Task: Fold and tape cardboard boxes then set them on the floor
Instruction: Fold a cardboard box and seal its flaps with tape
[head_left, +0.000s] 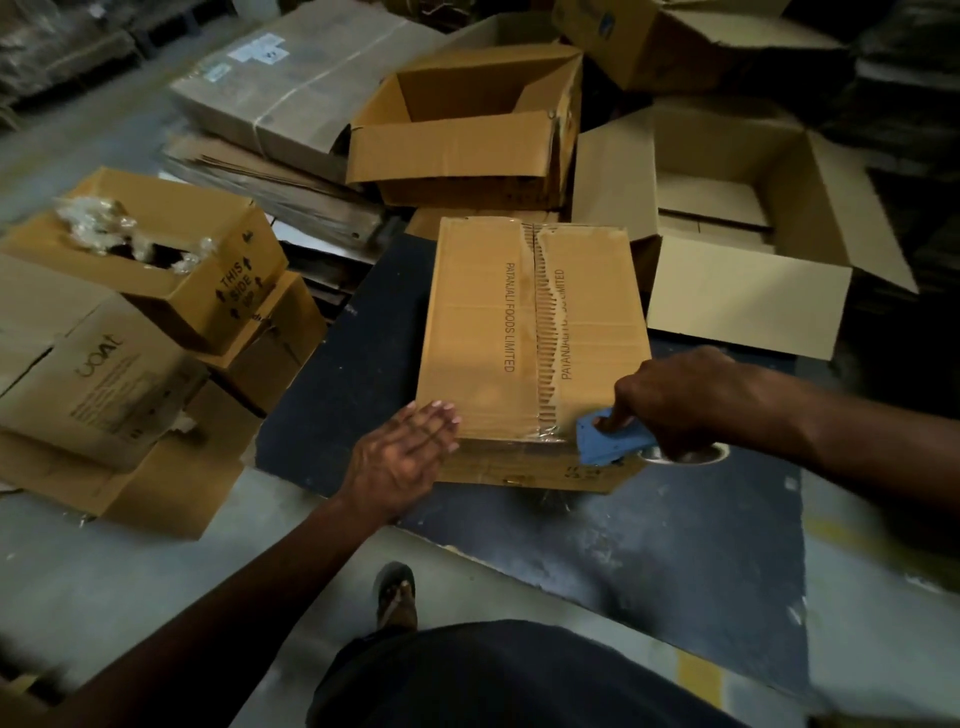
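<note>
A closed cardboard box (530, 338) lies on a dark board (337, 364) on the floor, its flaps meeting along a torn centre seam; the left hand (402, 457) presses flat, fingers straight, on the box's near left corner; the right hand (675, 400) grips a blue tape dispenser (610, 441) at the near end of that seam; open boxes (467, 119) stand behind.

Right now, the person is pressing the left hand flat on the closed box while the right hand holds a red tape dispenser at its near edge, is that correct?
Not quite: the tape dispenser is blue, not red, as the head view shows. The rest stands: the left hand presses flat on the closed box, and the right hand holds the dispenser at its near edge.
</note>
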